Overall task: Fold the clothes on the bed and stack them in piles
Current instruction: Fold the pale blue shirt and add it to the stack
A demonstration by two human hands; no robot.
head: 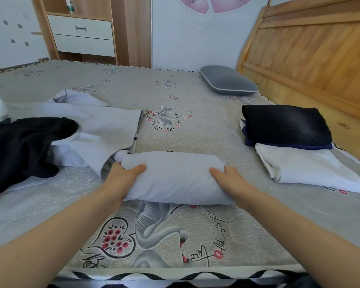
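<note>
A folded pale blue-white garment [175, 179] lies as a thick bundle on the patterned bed [175, 235] in front of me. My left hand [123, 177] grips its left end, thumb on top and fingers tucked under. At the other end my right hand [227, 177] holds it the same way. To the right lies a folded white garment [306, 167], and behind it a pile with a folded black garment [283, 123] on a dark blue one [299, 146]. On the left, a loose pale garment [96, 129] and a crumpled black garment [23, 146] lie unfolded.
A grey pillow [227, 82] rests at the far side near the wooden headboard [310, 55] on the right. A wooden cabinet with white drawers [83, 36] stands beyond the bed. The bed's near edge [175, 277] is just below my arms.
</note>
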